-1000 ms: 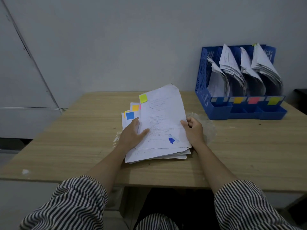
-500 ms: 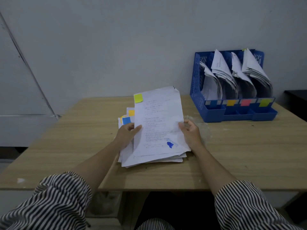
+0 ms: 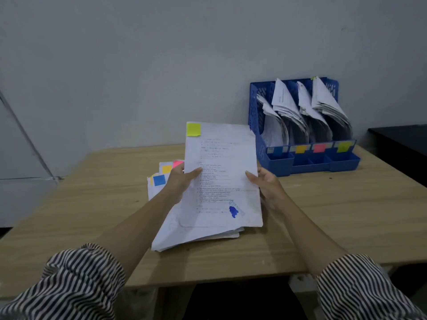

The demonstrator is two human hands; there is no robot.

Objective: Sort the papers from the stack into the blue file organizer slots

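- Here, the left hand (image 3: 182, 181) grips the left edge of the top sheet (image 3: 221, 176), thumb lying across the printed face and fingers tucked behind it.
- The right hand (image 3: 265, 183) holds the same sheet at its right edge, thumb on the front; the fingers curl behind the paper, though how tightly is hard to tell from this angle.
- The sheet is tilted up towards the camera, its lower edge near the stack of papers (image 3: 196, 234) on the wooden table (image 3: 92, 204).
- A yellow-green sticky note (image 3: 193, 129) sits at the sheet's top left corner, and a blue ink blot (image 3: 233, 211) marks its lower right area.
- Behind the left hand, lower sheets of the stack fan out, showing a blue tag (image 3: 159, 180), an orange tag (image 3: 166, 169) and a pink tag (image 3: 178, 163).
- The blue file organizer (image 3: 261, 144) stands at the far right of the table against the grey wall (image 3: 161, 65), well apart from the stack.
- Its four slots hold curled papers, and the front carries a blue label (image 3: 277, 149), an orange label (image 3: 300, 148), a pink label (image 3: 320, 147) and a yellow-green label (image 3: 343, 146), left to right.
- Both forearms come out of striped sleeves (image 3: 76, 285).
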